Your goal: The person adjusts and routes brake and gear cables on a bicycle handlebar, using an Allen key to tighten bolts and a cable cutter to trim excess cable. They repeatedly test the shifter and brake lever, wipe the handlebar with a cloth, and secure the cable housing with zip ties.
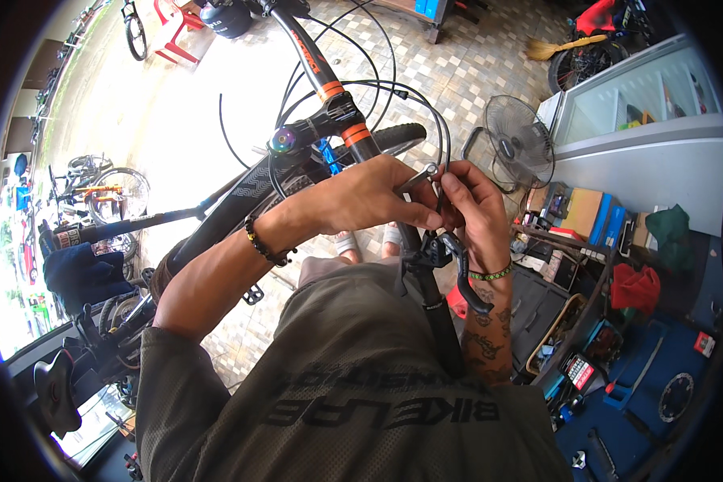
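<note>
Two grips, both yours, meet right of frame centre on the black cable (447, 140), which loops down from upper centre. Right grip (475, 207): closed to a pinch, thumb and fingers around the cable. Left grip (365, 193): fingers curled shut on a silver rod (416, 180), thumb tip near the cable; exact contact is hidden.

Handling, my read: cable is light, springy, fairly stiff, so it'll push back out of its curve. Outer skin looks smooth; sweaty fingers may slip. Tight bends could kink it. Take hold close to the working end, with your other pinch just above. Rod looks hard, slim and light; hold it mid-length.

Just below your hands: brake lever (467, 281) on the handlebar (307, 56), which runs up to the top of the frame.

Containers, right side: open tray (584, 303) with small jumbled parts, too small to identify. Dark case (530, 305) beside it, contents not visible. Cardboard box (582, 210) above, insides not visible either. Glass-fronted cabinet (659, 161), upper right: yellow-green and red items behind the glass.

Lower right: blue counter (566, 451) with a saw (616, 391).
</note>
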`<state>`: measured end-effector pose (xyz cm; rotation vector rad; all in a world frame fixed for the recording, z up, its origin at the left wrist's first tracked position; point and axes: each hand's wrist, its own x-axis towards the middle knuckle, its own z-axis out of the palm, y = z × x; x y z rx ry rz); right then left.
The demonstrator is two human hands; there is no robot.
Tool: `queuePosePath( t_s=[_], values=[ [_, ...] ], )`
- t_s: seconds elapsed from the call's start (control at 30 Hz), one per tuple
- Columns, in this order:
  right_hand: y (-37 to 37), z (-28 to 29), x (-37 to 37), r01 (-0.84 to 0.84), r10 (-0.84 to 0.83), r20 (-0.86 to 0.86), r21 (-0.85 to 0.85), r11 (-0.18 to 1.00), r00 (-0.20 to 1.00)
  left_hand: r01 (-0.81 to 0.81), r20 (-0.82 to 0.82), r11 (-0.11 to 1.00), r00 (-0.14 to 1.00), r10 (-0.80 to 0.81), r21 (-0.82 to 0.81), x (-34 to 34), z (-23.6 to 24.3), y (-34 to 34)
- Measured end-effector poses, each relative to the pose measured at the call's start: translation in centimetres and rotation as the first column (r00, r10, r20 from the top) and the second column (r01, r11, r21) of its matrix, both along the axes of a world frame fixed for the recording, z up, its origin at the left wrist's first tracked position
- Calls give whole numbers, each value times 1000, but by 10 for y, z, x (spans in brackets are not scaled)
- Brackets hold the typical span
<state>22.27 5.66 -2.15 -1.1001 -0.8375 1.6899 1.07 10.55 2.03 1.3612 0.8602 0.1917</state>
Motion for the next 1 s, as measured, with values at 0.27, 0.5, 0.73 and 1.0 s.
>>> queuePosePath(
  t_s=[0.27, 0.5, 0.73, 1.0],
  values=[
    [2, 5, -2, 31, -31, 0, 101, 994, 1000, 3, -73, 998, 997, 1, 55, 3, 13, -3],
    [2, -2, 0, 13, -25, 124, 103, 995, 992, -73, 16, 995, 997, 75, -71, -1, 4, -6],
    [23, 22, 16, -331, -112, 516, 685, 649, 849, -146, 137, 938, 971, 197, -315, 2, 24, 2],
    [44, 39, 7, -417, -16, 591, 587, 694, 806, -206, 114, 896, 956, 270, -394, -7, 48, 21]
  ],
)
